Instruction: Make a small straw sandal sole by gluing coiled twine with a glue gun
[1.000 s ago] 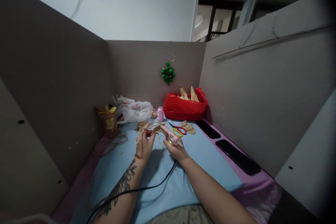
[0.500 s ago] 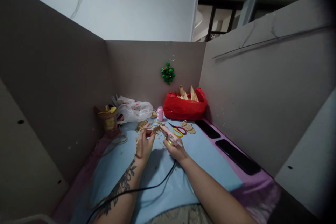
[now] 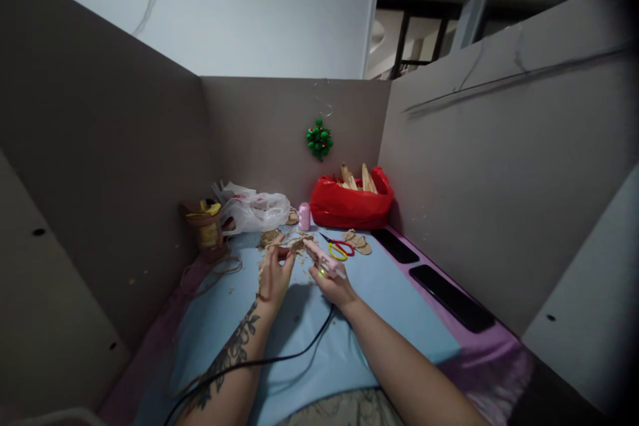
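Observation:
My right hand (image 3: 335, 287) is wrapped round a pink hot glue gun (image 3: 324, 259) with a small green light; its black cord (image 3: 279, 358) trails across my left forearm. The gun's front end points at a tan braided twine piece (image 3: 298, 245) pinched in the fingers of my left hand (image 3: 275, 273). A strand of the twine runs down along the left hand to the wrist. Gun tip and twine are very close, but I cannot tell whether they touch. Scissors (image 3: 338, 249) with red and yellow handles lie just beyond the right hand.
A light blue sheet (image 3: 399, 319) covers the table. Behind stand a pink thread spool (image 3: 304, 216), a red bag (image 3: 349, 206) of dried husks, a white plastic bag (image 3: 259, 210) and a brown pot (image 3: 207, 226). Small woven soles (image 3: 358, 243) and two phones (image 3: 452, 298) lie right.
The glue gun has shifted very slightly to the left and down at its front end. My left hand and the twine piece hold nearly the same place.

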Available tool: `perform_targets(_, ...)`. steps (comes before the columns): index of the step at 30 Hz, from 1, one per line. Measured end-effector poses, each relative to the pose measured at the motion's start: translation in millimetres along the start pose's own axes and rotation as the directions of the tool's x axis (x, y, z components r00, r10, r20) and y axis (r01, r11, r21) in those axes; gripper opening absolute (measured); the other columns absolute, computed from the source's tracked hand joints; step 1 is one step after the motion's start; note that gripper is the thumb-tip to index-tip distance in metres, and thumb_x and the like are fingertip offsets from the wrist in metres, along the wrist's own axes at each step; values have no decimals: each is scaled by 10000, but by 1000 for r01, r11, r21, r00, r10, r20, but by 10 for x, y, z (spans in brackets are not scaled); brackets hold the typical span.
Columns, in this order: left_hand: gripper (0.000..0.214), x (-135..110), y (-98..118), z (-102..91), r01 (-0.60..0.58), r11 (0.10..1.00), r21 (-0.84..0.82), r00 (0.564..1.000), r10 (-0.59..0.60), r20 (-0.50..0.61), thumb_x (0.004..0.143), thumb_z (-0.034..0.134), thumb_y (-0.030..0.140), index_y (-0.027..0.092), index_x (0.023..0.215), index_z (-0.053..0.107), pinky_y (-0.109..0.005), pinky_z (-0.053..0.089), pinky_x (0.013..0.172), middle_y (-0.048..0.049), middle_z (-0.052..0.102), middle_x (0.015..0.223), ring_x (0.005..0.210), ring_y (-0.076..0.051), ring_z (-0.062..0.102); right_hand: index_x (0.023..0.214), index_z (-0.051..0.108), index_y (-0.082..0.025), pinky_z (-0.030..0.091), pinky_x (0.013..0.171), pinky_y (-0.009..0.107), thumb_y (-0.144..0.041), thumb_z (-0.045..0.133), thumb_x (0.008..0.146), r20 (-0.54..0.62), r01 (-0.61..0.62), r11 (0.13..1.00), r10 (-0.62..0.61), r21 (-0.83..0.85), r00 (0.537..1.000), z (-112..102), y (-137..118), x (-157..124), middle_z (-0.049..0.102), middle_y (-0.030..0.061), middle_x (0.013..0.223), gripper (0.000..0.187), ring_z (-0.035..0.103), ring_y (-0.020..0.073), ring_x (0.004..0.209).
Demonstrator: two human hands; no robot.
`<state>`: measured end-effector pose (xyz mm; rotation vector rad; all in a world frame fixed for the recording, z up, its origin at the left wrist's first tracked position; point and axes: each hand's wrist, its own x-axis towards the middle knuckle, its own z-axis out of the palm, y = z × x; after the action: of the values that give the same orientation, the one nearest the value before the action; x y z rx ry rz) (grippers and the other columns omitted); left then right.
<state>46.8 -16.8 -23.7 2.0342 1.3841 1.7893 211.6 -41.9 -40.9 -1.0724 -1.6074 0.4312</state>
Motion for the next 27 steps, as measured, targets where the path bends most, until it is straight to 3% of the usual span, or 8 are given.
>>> perform_targets(9, 344, 7, 40, -16, 6, 1000, 30, 1000, -5, -4, 824, 625, 199, 189, 1164, 579, -243, 531, 709, -21, 708, 843, 707, -135, 678, 867, 695, -180, 523, 672, 296, -291, 595, 772, 29, -24, 1000, 24, 12, 999, 0, 9, 0, 667, 39, 768, 177, 599, 177, 659)
perform_targets(14, 361, 10, 45, -17, 9, 1000, 22, 1000, -9, 24, 837, 601, 212, 179, 1194, 557, -259, 534, 720, -23, 709, 835, 698, -141, 675, 849, 695, -177, 515, 654, 283, -309, 600, 769, 30, -24, 1000, 24, 1, 999, 6, 33, -12, 644, 33, 709, 181, 593, 181, 668)
perform_targets(20, 294, -3, 41, -17, -16, 999, 37, 1000, 16, 22, 846, 591, 239, 183, 1134, 580, -255, 532, 704, -39, 720, 883, 702, -141, 679, 1094, 646, -175, 472, 567, 237, -291, 579, 774, 70, -29, 998, 24, 64, 997, 16, 11, -18, 604, -5, 668, 347, 554, 154, 624)
perform_targets(27, 196, -6, 39, -16, -32, 999, 38, 999, 32, 19, 849, 576, 248, 187, 1034, 602, -245, 534, 707, -78, 717, 1022, 716, -135, 684, 835, 662, -183, 474, 558, 234, -311, 582, 779, 73, -45, 998, 43, 31, 996, 11, -10, -26, 581, -6, 623, 161, 540, 144, 589)
